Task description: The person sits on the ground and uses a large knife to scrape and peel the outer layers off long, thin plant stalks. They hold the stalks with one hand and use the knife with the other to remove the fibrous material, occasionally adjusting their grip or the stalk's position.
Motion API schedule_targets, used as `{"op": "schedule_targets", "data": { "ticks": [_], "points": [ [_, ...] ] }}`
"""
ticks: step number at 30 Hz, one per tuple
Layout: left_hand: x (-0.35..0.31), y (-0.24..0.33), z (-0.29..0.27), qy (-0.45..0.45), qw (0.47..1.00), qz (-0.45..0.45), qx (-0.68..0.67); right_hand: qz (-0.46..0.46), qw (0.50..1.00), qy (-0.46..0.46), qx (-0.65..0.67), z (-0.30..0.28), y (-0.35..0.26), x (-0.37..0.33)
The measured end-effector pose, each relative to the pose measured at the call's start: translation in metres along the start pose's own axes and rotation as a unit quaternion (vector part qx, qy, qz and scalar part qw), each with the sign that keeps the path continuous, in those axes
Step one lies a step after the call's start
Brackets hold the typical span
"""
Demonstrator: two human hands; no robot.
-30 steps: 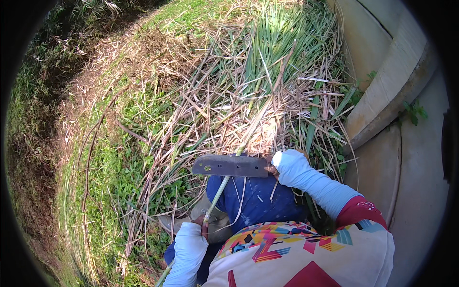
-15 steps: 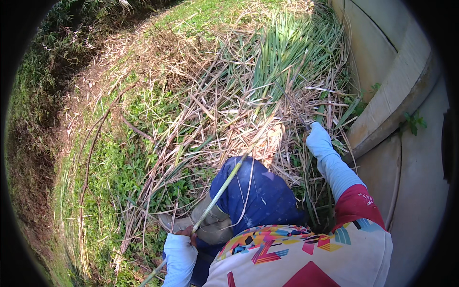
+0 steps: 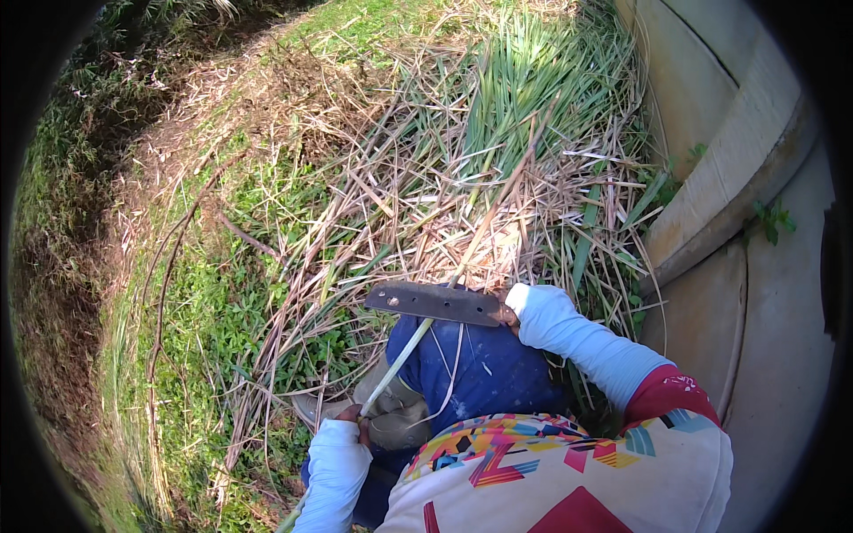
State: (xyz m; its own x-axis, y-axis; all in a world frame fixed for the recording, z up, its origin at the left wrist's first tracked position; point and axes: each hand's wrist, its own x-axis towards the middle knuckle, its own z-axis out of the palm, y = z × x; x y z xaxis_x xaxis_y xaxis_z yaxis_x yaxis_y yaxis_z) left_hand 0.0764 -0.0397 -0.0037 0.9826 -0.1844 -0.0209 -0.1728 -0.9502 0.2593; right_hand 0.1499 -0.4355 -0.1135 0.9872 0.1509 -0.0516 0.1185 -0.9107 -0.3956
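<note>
My left hand [image 3: 348, 428], in a pale blue sleeve that covers most of it, is closed around a long green stalk [image 3: 397, 364]. The stalk slants up past my blue-clad knee [image 3: 484, 364] and runs into drier, straw-coloured leaf at its far end. In my right hand [image 3: 526, 313] is a flat dark metal blade [image 3: 435, 304] with several holes along it. Its broad face shows, and it lies across the stalk just above the knee. Whether the edge touches the stalk I cannot tell.
Dry leaf litter [image 3: 444, 240] covers the ground ahead, with a heap of long green leaves [image 3: 524, 98] beyond it. A concrete wall with a sloping ledge [image 3: 724, 191] stands close on the right. On the left lie a bent dry branch [image 3: 169, 266] and low green plants [image 3: 222, 311].
My right hand has come nearer and to the left, bringing the blade from out over the litter to across the stalk. My left hand keeps its grip, slightly farther forward.
</note>
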Motion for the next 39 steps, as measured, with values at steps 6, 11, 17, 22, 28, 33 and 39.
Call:
{"op": "schedule_targets", "data": {
  "ticks": [6, 11, 17, 22, 28, 33, 39],
  "points": [
    [-0.019, -0.021, -0.004, 0.016, 1.000, 0.009, 0.008, 0.301, 0.952, 0.053, -0.015, -0.061, 0.076, 0.043],
    [-0.018, -0.010, -0.016, 0.034, 0.999, 0.035, 0.023, 0.370, 0.916, 0.147, 0.042, -0.046, 0.155, 0.064],
    [-0.015, -0.020, -0.004, 0.068, 0.997, 0.040, -0.014, 0.265, 0.952, 0.102, 0.116, -0.019, 0.077, 0.031],
    [-0.015, -0.016, -0.011, 0.058, 0.998, 0.022, -0.002, 0.094, 0.994, 0.060, 0.012, -0.017, 0.026, 0.008],
    [-0.054, -0.022, -0.051, 0.051, 0.996, 0.060, 0.050, 0.239, 0.971, 0.008, 0.015, -0.059, 0.038, 0.034],
    [-0.092, -0.043, -0.054, -0.027, 0.920, -0.252, -0.298, 0.297, 0.952, 0.067, 0.019, -0.055, 0.063, 0.018],
    [-0.071, -0.038, -0.048, -0.106, 0.955, -0.219, -0.170, 0.270, 0.962, 0.041, 0.018, -0.055, 0.027, 0.000]
  ]
}}
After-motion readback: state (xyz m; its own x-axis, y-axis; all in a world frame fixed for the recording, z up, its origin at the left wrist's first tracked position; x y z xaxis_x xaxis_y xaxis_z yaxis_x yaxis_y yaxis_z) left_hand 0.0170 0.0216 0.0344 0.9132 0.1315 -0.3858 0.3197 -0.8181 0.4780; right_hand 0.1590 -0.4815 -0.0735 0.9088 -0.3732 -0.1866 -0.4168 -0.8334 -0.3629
